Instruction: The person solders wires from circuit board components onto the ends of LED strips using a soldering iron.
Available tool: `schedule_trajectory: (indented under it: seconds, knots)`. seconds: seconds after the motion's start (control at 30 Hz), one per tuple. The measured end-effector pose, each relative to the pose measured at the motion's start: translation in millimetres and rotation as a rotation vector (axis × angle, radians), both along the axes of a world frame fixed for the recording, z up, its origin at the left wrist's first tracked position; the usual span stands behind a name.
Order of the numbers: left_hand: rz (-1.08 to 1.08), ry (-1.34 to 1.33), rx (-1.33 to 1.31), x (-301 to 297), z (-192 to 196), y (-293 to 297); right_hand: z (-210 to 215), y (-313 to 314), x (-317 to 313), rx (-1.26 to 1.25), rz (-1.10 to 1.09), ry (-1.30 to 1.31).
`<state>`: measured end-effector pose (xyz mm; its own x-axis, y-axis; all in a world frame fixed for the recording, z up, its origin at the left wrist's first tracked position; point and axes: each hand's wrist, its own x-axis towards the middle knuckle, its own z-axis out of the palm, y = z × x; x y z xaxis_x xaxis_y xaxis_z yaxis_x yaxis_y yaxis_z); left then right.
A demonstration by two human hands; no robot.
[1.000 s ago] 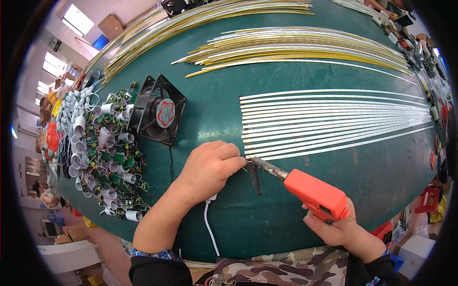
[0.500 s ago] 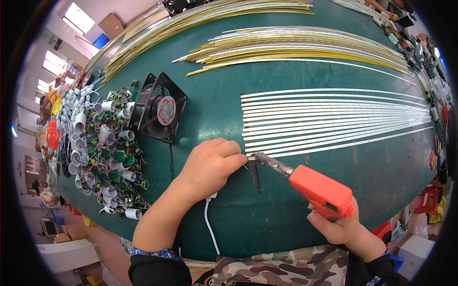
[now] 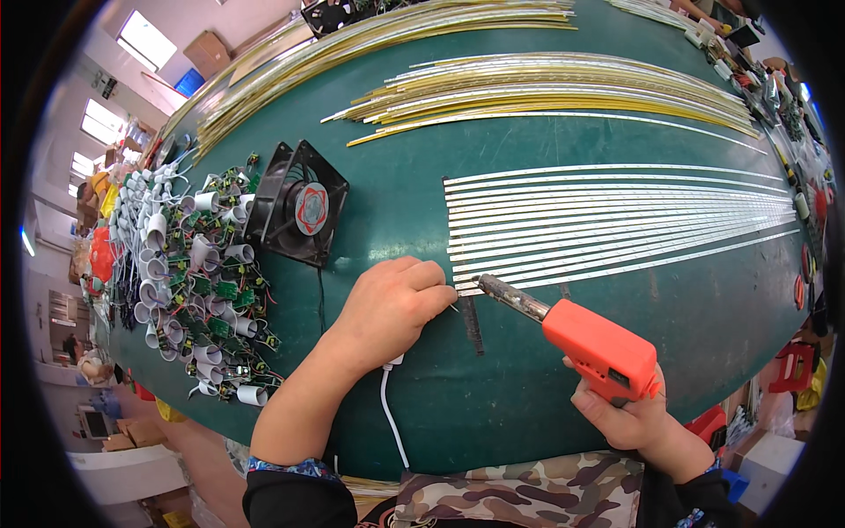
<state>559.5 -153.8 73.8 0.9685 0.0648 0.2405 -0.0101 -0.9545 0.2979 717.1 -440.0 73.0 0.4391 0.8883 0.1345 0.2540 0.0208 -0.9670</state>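
Observation:
My right hand (image 3: 627, 421) is closed around the grip of a red soldering gun (image 3: 600, 348). Its dark, stained tip hovers over or rests on the left end of the nearest LED strip (image 3: 607, 267); contact is hard to tell. Beside that end, my left hand (image 3: 392, 308) is closed in a pinch, and a thin wire end pokes out by its fingertips. From under this hand a white cable (image 3: 390, 414) runs down toward the table's near edge. Several slim white strips lie side by side, their left ends lined up and their right ends closer together.
A black fan (image 3: 299, 207) stands left of my left hand. Farther left are heaped small green circuit boards with white cylindrical housings (image 3: 207, 355). Bundles of yellow and white strips (image 3: 563, 84) lie across the far side of the green table (image 3: 528, 396). Another person's hand shows at far right.
The soldering gun's tip has shifted slightly right and up from the strip's end. My left hand keeps its place beside the strips. The whole view has moved a little.

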Motion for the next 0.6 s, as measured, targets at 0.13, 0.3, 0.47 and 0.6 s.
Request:
schedule_trajectory:
  seconds: [0.13, 0.3, 0.47, 0.6]
  knots:
    - [-0.003, -0.007, -0.002, 0.8, 0.7, -0.5, -0.2, -0.6, 0.1, 0.013, -0.007, -0.001]
    - [-0.004, -0.008, 0.006, 0.4, 0.4, -0.3, -1.3, -1.5, -1.2, 0.048, 0.002, 0.012]
    - [-0.005, -0.009, 0.019, 0.3, 0.1, -0.4, -4.1, -2.7, -2.5, 0.059, 0.003, -0.002]
    - [0.016, -0.005, 0.010, -0.4, 1.4, -1.7, 0.3, -2.2, -2.3, 0.029, -0.005, 0.008]
